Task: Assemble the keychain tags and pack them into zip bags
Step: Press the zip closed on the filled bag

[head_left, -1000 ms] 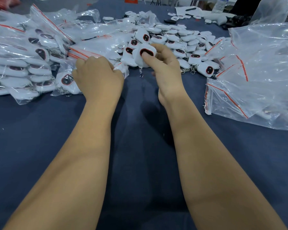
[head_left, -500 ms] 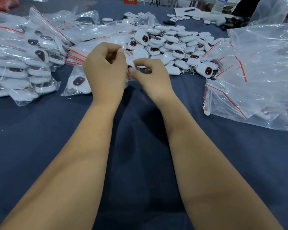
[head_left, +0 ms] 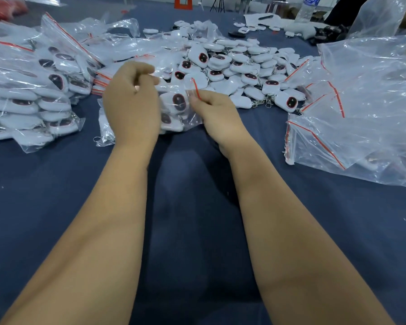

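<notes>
Light: bright, even, overhead; glare: white streaks on the plastic bags [head_left: 361, 95]; edges: wide-angle bowing; hands: slightly motion-blurred

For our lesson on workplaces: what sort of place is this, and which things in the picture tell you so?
Probably a small packing workshop. A heap of loose white keychain tags covers the cloth-covered table, stacks of filled zip bags lie beside it, and empty zip bags wait opposite.

Hands now apart, right hand [head_left: 217, 113] pinching the zip bag [head_left: 183, 106] strip, white tag [head_left: 177, 103] now inside it, left hand [head_left: 133, 106] lifted off the packed bags
</notes>
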